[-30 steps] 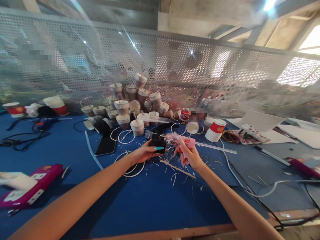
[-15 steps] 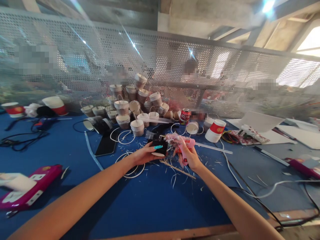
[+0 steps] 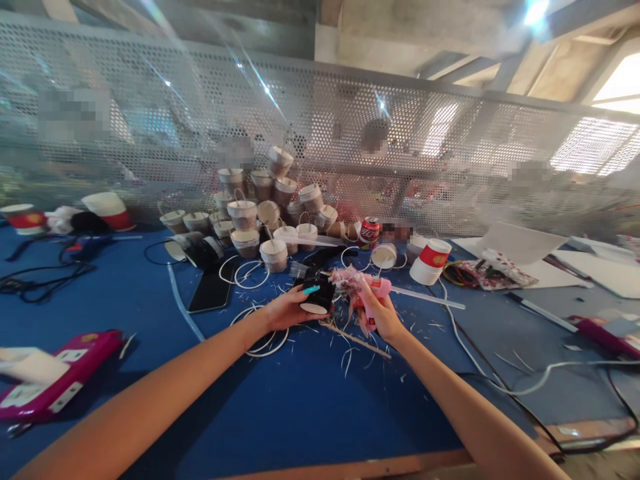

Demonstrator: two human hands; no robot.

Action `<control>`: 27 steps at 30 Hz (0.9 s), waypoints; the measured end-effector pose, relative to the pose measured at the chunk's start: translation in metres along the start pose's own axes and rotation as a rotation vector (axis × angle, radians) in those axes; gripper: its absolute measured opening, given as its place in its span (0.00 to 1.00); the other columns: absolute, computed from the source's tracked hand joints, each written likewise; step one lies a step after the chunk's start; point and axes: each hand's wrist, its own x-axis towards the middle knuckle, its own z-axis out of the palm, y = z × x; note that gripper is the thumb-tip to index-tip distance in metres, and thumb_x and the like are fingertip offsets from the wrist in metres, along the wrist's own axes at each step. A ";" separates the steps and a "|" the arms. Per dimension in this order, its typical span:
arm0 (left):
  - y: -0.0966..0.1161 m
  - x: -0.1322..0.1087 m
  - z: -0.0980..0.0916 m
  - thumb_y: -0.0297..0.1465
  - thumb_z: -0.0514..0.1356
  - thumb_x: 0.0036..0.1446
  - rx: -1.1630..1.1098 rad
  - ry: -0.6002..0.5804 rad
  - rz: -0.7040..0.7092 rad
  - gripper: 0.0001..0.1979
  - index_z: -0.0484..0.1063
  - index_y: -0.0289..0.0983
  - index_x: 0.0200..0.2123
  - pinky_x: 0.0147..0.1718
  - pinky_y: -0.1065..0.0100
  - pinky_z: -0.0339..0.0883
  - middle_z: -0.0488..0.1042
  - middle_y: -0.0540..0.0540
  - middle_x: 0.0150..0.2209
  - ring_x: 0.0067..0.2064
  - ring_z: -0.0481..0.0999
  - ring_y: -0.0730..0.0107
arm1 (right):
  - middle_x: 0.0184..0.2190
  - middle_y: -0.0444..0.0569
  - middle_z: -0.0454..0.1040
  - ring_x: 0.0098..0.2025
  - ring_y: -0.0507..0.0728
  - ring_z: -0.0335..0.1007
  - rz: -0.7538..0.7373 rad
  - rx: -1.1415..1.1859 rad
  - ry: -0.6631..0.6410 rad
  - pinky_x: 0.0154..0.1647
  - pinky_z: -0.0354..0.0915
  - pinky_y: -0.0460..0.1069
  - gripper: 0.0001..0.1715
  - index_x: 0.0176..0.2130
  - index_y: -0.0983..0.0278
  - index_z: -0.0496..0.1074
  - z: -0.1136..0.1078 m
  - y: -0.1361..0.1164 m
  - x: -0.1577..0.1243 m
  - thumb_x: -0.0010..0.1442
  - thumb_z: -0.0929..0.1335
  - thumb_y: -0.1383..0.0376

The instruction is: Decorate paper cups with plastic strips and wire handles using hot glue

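Observation:
My left hand [image 3: 285, 311] is closed round a small black-wrapped cup [image 3: 318, 287], whose pale round end tilts toward me. My right hand [image 3: 384, 319] grips a pink glue gun [image 3: 379, 287] by its handle. A long clear glue stick [image 3: 430, 297] juts from the gun's back. Its front is matted with fluffy whitish and dark strands, and the nozzle points left at the upper side of the cup. Whether the tip touches the cup I cannot tell. Below both hands, thin scraps and a thin tan stick [image 3: 357, 339] lie on the blue table [image 3: 300, 407].
Small pale buckets [image 3: 245, 215] are piled behind my hands. A black phone [image 3: 213, 287] and white cord coils [image 3: 251, 272] lie left. Right are a red-and-white roll [image 3: 431, 261], a soda can [image 3: 369, 233] and a white cable [image 3: 465, 350]. A perforated metal screen [image 3: 340, 100] stands behind.
My left hand has turned the black cup slightly, so more of its pale round end shows. The glue gun stays nearly in place beside it.

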 end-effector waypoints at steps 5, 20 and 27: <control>0.001 0.001 0.002 0.31 0.66 0.45 -0.002 -0.043 0.007 0.24 0.66 0.34 0.47 0.51 0.52 0.59 0.74 0.40 0.44 0.48 0.73 0.55 | 0.14 0.41 0.66 0.08 0.46 0.53 -0.001 -0.005 -0.028 0.05 0.45 0.42 0.33 0.40 0.65 0.71 -0.001 0.002 -0.004 0.47 0.66 0.41; 0.000 -0.001 0.002 0.31 0.66 0.45 0.024 -0.077 -0.006 0.24 0.65 0.35 0.47 0.50 0.52 0.61 0.73 0.39 0.45 0.47 0.73 0.56 | 0.14 0.42 0.67 0.08 0.46 0.52 0.020 0.009 -0.030 0.05 0.43 0.43 0.36 0.41 0.63 0.70 0.004 -0.003 -0.005 0.45 0.66 0.39; 0.000 -0.001 0.005 0.34 0.67 0.44 0.032 -0.071 -0.010 0.25 0.67 0.35 0.46 0.49 0.54 0.62 0.74 0.41 0.44 0.46 0.74 0.56 | 0.12 0.41 0.64 0.09 0.47 0.54 0.008 -0.002 -0.052 0.06 0.44 0.43 0.35 0.40 0.64 0.70 0.000 0.000 -0.007 0.45 0.66 0.40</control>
